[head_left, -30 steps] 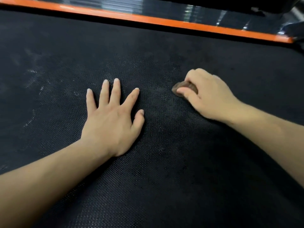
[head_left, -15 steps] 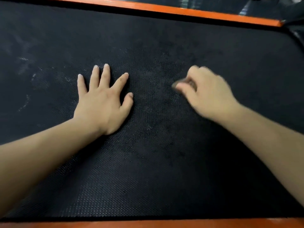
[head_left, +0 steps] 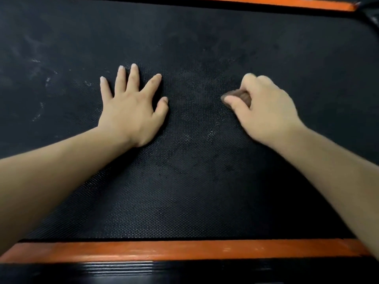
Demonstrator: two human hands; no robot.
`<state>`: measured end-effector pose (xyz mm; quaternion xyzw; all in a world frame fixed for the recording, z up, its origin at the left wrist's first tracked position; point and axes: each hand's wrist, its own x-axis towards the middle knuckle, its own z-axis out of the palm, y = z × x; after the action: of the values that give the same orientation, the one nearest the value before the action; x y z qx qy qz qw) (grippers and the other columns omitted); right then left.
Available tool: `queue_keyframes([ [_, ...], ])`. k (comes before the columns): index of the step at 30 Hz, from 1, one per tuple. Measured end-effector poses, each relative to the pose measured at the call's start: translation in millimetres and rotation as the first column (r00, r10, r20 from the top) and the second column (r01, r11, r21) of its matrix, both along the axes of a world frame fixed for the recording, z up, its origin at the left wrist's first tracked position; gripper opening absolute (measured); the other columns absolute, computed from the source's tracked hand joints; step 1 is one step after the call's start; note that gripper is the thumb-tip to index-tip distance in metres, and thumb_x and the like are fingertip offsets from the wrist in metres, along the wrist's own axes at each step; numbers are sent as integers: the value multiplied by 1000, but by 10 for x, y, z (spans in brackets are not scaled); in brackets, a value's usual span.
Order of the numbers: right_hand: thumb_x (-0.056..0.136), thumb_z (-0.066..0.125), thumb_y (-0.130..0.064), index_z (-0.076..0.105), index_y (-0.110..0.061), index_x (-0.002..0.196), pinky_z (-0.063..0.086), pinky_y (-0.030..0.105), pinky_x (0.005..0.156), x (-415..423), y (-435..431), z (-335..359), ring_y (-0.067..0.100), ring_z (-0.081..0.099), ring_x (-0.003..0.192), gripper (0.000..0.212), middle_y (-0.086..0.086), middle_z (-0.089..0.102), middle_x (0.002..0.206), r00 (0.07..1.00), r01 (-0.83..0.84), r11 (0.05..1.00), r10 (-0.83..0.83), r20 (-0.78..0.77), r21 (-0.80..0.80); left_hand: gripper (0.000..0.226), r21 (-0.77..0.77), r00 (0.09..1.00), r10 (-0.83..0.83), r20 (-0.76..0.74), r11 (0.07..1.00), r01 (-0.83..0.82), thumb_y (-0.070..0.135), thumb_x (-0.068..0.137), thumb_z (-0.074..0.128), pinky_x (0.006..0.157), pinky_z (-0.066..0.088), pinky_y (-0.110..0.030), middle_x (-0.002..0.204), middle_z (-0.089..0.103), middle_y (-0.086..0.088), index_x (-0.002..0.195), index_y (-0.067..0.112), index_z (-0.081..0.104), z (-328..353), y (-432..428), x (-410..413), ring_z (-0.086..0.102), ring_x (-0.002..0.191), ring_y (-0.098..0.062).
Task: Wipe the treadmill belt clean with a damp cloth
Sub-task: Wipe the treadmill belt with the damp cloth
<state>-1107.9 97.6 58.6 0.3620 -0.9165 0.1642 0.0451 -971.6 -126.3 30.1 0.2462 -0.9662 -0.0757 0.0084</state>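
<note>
Surface: black treadmill belt [head_left: 190, 191] fills nearly the whole view, its face a fine dotted weave that catches the light between my arms
Near edge: an orange strip [head_left: 184, 250] runs along the side of the belt closest to me, right against its border; below that lies a glossy black ribbed trim [head_left: 123, 269]
Far edge: a second orange strip [head_left: 287, 3] shows at the top right, on the far side of the belt
Left hand: my left hand [head_left: 131, 111] lies flat on the belt, palm down, fingers straight and spread, thumb pointing toward my other hand; it grasps nothing
Right hand: my right hand [head_left: 264, 107] is curled, knuckles up, thumb and fingers bent round the cloth; its outline is slightly blurred
Cloth: a small brownish wad [head_left: 240, 96] sits on the belt under my right hand, right of centre; only a bit of it peeks out between thumb and forefinger, the rest is hidden by my palm, and I cannot tell whether it is damp
Between the hands: the belt here looks mottled, with faint greyish patches
Scuffs: pale scuffs [head_left: 41, 78] and smears mark the left part of the belt, beyond my left hand and well apart from the cloth
Forearms: both are bare; the left [head_left: 51, 181] comes in from the lower left, the right [head_left: 328, 177] from the lower right, each crossing over the near orange strip
</note>
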Motion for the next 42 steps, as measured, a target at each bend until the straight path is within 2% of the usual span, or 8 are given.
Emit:
queue_keyframes([
  [6, 96, 46, -53, 54, -18, 85, 38, 39, 68, 860, 378, -24, 22, 48, 73, 38, -1, 49, 83, 899, -437, 899, 436, 47, 32, 57, 49, 999, -2, -48, 999, 4, 53, 103, 26, 122, -3, -62, 168, 13, -15, 156, 32, 28, 62, 34, 9, 1, 155, -34],
  [8, 95, 46, -54, 56, -17, 86, 42, 41, 69, 518, 409, -14, 28, 54, 76, 39, 1, 52, 83, 925, -370, 926, 375, -60, 76, 54, 94, 996, -30, -80, 995, 38, 48, 103, 32, 122, -1, -61, 167, 17, -14, 153, 29, 34, 103, 121, -12, 4, 155, -34],
  [12, 93, 49, -53, 48, -18, 88, 42, 41, 72, -120, 374, -8, 35, 55, 83, 36, 2, 49, 87, 998, 54, 998, -53, -40, 23, 52, 164, 991, -98, -95, 980, 113, 46, 102, 39, 122, -5, -59, 169, 14, -8, 152, 34, 36, 117, 495, -192, 2, 156, -32],
  [18, 96, 49, -52, 54, -17, 83, 38, 38, 68, 631, 579, -28, 21, 48, 72, 38, -2, 49, 82, 901, -432, 901, 429, 60, 34, 60, 41, 995, -70, -69, 996, 73, 54, 101, 22, 120, -5, -65, 170, 8, -9, 157, 34, 23, 4, 635, -279, -3, 155, -35],
  [24, 94, 53, -54, 46, -20, 89, 37, 36, 72, -568, 354, -33, 31, 55, 88, 36, 1, 49, 91, 994, 102, 995, -102, -44, -11, 63, 32, 997, -80, -24, 996, 80, 58, 101, 17, 120, -6, -64, 170, 4, -9, 159, 34, 17, 7, 654, -289, -6, 155, -34],
  [31, 91, 52, -53, 58, -15, 86, 41, 37, 68, 171, 437, -59, 23, 53, 74, 39, -3, 52, 83, 949, -314, 949, 315, 15, -22, 66, 9, 996, -82, -27, 997, 82, 58, 98, 14, 120, -4, -66, 169, 5, -11, 159, 33, 16, 11, 662, -296, -4, 155, -37],
  [37, 94, 51, -56, 44, -21, 89, 41, 40, 78, -899, -54, -40, 30, 55, 86, 37, 0, 49, 92, 996, 81, 996, -83, -45, -39, 66, 11, 997, -75, -18, 997, 75, 60, 98, 12, 120, -4, -65, 170, 5, -9, 159, 35, 15, 1, 658, -309, -5, 155, -35],
  [42, 90, 50, -57, 50, -18, 84, 37, 36, 70, -235, 45, -92, 20, 47, 73, 39, -3, 48, 83, 989, -149, 988, 148, -29, -50, 68, 5, 997, -76, -13, 997, 77, 59, 97, 10, 120, -3, -66, 170, 3, -10, 159, 34, 14, 23, 664, -313, -6, 155, -36],
])
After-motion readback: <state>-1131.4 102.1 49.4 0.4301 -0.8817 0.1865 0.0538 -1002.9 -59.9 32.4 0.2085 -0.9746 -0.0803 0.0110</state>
